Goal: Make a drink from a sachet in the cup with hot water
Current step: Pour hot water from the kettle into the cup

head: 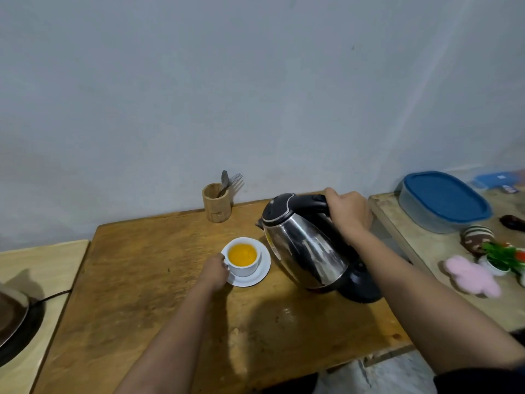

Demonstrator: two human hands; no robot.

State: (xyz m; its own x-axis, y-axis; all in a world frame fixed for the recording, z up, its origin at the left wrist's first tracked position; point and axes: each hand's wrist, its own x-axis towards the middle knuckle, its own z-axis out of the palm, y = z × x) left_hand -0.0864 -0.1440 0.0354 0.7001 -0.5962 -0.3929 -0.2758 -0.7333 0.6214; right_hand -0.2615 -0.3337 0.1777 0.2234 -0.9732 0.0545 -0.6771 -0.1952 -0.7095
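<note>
A white cup (245,267) holding orange liquid stands on a white saucer (262,270) on the wooden table (159,280). My left hand (216,271) grips the cup's handle at its left side. My right hand (349,211) is closed around the black handle of a steel electric kettle (305,248). The kettle is tilted with its spout toward the cup, its bottom edge close to its black base (362,285). No sachet is visible.
A wooden holder (216,202) with a spoon and fork stands by the wall. A side table on the right carries a blue-lidded container (444,201), a small plant (501,255) and a pink soft toy (471,275). A dark pan (11,314) sits at the left.
</note>
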